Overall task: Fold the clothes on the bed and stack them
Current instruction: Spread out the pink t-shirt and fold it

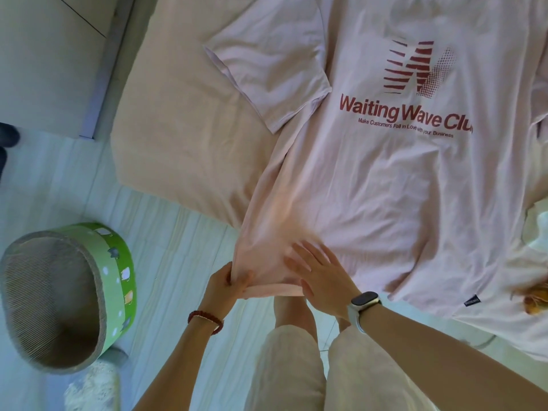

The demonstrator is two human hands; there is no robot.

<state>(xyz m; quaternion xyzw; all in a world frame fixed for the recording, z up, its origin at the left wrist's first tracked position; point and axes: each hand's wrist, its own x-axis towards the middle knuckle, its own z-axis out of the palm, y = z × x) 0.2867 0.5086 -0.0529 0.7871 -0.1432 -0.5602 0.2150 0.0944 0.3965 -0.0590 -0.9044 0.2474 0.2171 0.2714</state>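
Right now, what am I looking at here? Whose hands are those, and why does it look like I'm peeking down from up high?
There is no machine here, just a person folding clothes. The one picture comes from a camera worn on the person's head, so you look down past their arms and legs, as if through their eyes.

On the bed lies a big pink T-shirt, spread out with red writing on it. Its bottom corner hangs over the bed's edge. The left hand, the one with the red bead bracelet, pinches that corner. The right hand, the one with the white watch, lies flat on the shirt beside it, fingers straight.

More pale clothes sit at the right edge. On the floor stands a round green basket.
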